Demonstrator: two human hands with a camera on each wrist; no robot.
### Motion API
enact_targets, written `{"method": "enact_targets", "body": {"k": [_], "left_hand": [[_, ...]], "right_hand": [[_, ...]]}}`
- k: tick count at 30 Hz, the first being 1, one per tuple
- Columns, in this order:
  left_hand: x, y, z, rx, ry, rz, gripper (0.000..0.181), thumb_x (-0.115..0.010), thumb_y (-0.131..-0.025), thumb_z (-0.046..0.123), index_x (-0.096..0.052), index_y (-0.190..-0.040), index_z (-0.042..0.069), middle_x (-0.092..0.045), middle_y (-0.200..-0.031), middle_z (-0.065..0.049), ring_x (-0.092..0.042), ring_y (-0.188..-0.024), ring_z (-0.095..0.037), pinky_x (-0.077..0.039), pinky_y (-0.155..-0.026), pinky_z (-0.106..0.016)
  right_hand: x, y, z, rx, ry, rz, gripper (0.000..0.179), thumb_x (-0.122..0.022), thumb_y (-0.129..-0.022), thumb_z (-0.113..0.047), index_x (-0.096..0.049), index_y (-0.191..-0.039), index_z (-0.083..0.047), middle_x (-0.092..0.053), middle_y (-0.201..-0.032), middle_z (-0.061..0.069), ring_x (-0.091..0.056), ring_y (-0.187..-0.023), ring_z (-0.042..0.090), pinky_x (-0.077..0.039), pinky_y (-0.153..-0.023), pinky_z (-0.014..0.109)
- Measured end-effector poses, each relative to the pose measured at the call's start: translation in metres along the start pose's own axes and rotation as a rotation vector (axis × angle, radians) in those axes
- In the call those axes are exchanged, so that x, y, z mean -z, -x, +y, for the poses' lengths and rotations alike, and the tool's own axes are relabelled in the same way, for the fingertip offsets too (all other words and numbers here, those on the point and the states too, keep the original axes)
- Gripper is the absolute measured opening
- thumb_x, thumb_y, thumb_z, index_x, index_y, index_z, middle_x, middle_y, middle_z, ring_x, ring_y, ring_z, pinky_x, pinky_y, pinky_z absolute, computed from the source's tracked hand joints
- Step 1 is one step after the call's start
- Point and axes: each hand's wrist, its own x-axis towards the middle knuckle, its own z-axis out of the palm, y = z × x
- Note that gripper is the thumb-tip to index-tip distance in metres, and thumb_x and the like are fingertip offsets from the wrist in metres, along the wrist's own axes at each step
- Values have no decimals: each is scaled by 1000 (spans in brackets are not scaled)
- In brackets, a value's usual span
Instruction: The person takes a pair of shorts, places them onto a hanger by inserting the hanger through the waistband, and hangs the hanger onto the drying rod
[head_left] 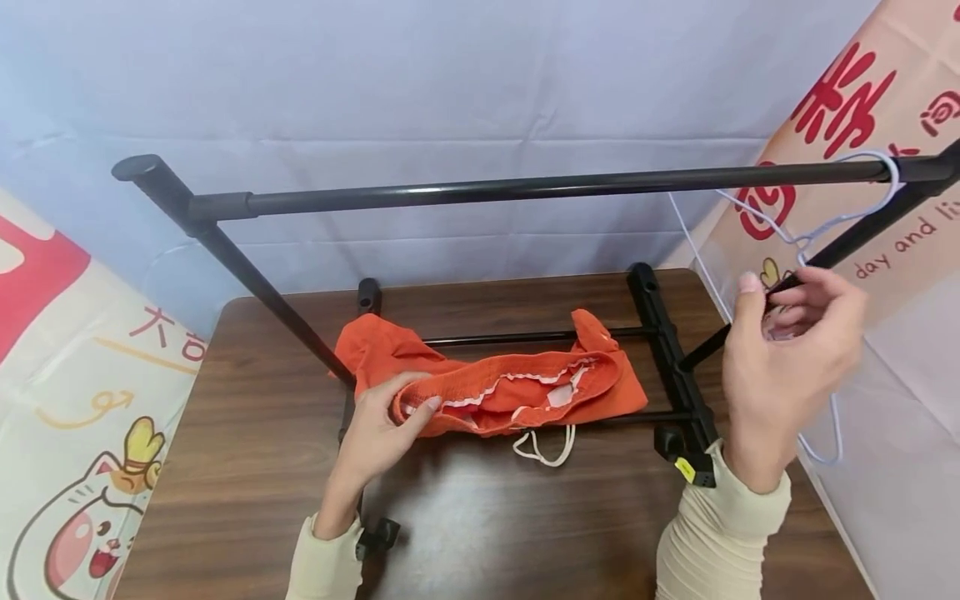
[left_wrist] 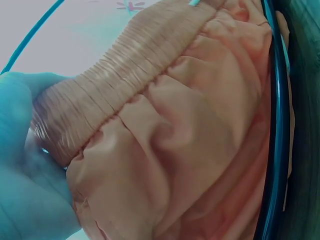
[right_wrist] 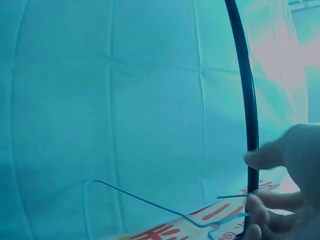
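Clearly, I'm only partway along, judging by how things lie: my left hand point(head_left: 377, 437) has the orange shorts point(head_left: 442, 425) by one end of the waistband point(head_left: 450, 386), thumb on one side and fingers on the other, and the waist gapes. The blue hanger point(head_left: 806, 239) is hooked over the top rail point(head_left: 510, 191) at my right, well apart from the shorts; bringing the two together looks to be what's left. My right hand point(head_left: 791, 358) is at the hanger's neck with the fingers loosely bent and the thumb held away, so I'm not pinching it; whether a fingertip brushes the wire I can't tell.

The shorts lie within the rack, above its lower bars point(head_left: 525, 337) and the table point(head_left: 247, 467). Their long axis runs left to right, roughly along the rail. The waist opening faces up, with the white drawstring point(head_left: 557, 463) hanging on my side.
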Motion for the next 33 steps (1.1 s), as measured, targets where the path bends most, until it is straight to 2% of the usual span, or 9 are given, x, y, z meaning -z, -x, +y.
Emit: {"method": "enact_targets", "body": {"k": [3,7,9,14,16,19,25,29,33], "left_hand": [[0,-1,0,2,-4,-3,24,-79,-95,32,-74,-118,30,-69,-89,9,-56,-70,-9,-47,-62,-24],[1,-3,0,45,-11,-31,15,-81,-94,33,-73,-107,33,-61,-77,9,-52,-64,-9,-44,-58,-25],[2,-5,1,81,-13,-49,14,-81,-93,34,-70,-101,35,-56,-70,8,-49,-60,-9,-41,-55,-25],[2,-9,4,131,-5,-102,16,-81,-94,35,-66,-98,30,-51,-66,6,-47,-56,-10,-39,-51,-26],[2,-9,4,142,2,-121,17,-80,-94,36,-65,-98,28,-52,-66,5,-48,-56,-10,-40,-51,-26],[2,-9,4,159,8,-136,17,-79,-95,37,-65,-99,28,-54,-68,5,-48,-57,-10,-41,-52,-26],[4,-7,2,191,13,-141,17,-78,-95,41,-65,-100,31,-52,-69,4,-46,-57,-10,-40,-53,-26],[5,-5,0,200,17,-149,18,-78,-95,41,-66,-101,29,-53,-70,3,-47,-58,-11,-39,-53,-26],[5,-4,-2,203,15,-152,18,-78,-95,42,-66,-101,29,-54,-71,3,-48,-60,-11,-40,-54,-26]], "right_hand": [[-5,-11,-7,0,17,101,43,-73,-93,-35,-58,-129,-16,-46,-103,-22,-48,-100,-6,-39,-91,17],[-8,-30,-5,-46,133,109,52,-70,-95,-42,-55,-137,-15,-45,-114,-22,-42,-113,-8,-35,-104,20],[-11,-41,-4,-132,196,61,52,-68,-96,-45,-59,-138,-16,-48,-111,-24,-43,-109,-10,-36,-101,19],[-17,-67,-2,-283,331,-112,36,-64,-94,-46,-70,-116,-19,-46,-77,-29,-43,-73,-10,-36,-70,15],[-16,-78,0,-299,315,-168,25,-64,-94,-42,-68,-105,-20,-45,-64,-32,-43,-59,-12,-34,-59,14],[-15,-92,1,-362,211,-255,13,-67,-96,-40,-67,-95,-26,-53,-59,-31,-51,-46,-11,-37,-50,12],[-18,-111,3,-477,134,-396,15,-70,-97,-38,-72,-83,-35,-61,-59,-25,-55,-54,1,-37,-48,22],[-22,-116,2,-494,95,-408,17,-71,-96,-34,-74,-79,-34,-61,-60,-26,-49,-65,7,-33,-52,26],[-25,-116,-3,-479,61,-362,19,-74,-95,-31,-74,-76,-34,-63,-61,-29,-47,-68,6,-30,-56,25]]}}
